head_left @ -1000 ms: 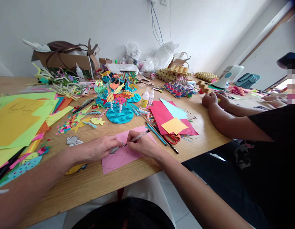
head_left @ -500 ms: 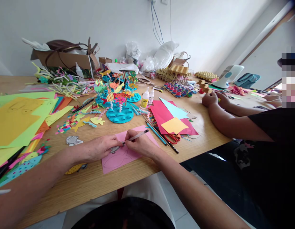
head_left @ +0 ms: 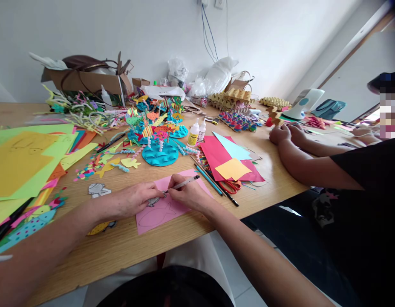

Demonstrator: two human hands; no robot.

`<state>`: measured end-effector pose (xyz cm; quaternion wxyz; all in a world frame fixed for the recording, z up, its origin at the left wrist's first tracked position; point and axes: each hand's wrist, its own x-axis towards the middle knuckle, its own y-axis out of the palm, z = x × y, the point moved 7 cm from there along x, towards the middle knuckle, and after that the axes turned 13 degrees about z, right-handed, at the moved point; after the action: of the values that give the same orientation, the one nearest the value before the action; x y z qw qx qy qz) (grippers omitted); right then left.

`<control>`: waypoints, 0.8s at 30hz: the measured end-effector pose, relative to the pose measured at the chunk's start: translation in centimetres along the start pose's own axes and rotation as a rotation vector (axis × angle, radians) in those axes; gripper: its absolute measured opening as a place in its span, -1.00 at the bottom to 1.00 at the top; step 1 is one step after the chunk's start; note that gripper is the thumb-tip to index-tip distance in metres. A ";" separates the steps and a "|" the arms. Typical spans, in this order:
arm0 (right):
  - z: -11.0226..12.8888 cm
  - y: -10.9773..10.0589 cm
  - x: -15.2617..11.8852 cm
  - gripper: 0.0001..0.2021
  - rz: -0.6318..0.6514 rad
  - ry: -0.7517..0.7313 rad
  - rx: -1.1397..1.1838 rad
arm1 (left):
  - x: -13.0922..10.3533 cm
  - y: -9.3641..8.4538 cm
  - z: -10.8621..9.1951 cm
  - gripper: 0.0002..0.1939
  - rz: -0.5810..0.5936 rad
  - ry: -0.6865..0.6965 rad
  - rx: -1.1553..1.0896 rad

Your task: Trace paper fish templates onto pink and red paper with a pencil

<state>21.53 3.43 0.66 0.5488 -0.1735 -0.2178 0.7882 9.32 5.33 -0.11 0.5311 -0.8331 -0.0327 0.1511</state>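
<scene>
Pen point(head_left: 184, 183) in right hand point(head_left: 187, 195) (over pink paper point(head_left: 159, 211)).

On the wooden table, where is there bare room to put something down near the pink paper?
Bare wood shows on the table along the near edge below the pink paper, and right of the scissors toward the other person's forearm. It is crowded left by the yellow and green sheets and behind around the blue disc.

left hand point(head_left: 135, 199) presses a grey fish template point(head_left: 153, 200) flat onto the pink paper point(head_left: 159, 212), right hand point(head_left: 188, 195) grips a pen point(head_left: 183, 184) with its tip at the template's edge. scissors point(head_left: 231, 186) and pencils point(head_left: 210, 179) lie just right on the tabletop point(head_left: 127, 243). another person's hands point(head_left: 288, 133) rest farther right.
</scene>
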 end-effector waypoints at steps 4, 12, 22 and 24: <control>-0.2 0.0 0.1 -0.86 -0.014 0.005 -0.012 | 0.0 0.2 0.1 -0.48 0.005 -0.008 0.002; -0.3 -0.1 0.1 -0.86 -0.060 0.020 -0.035 | 0.1 0.1 -0.1 -0.49 -0.003 -0.020 0.003; -0.2 0.0 0.2 -0.85 -0.078 0.028 -0.035 | 0.1 0.2 -0.1 -0.52 0.010 -0.042 -0.002; -0.2 0.1 0.3 -0.84 -0.080 0.031 -0.035 | 0.1 0.2 -0.1 -0.53 0.008 -0.042 0.000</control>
<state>21.46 3.74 0.44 0.5800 -0.1864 -0.2298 0.7590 9.42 5.20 -0.27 0.5297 -0.8299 -0.0406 0.1706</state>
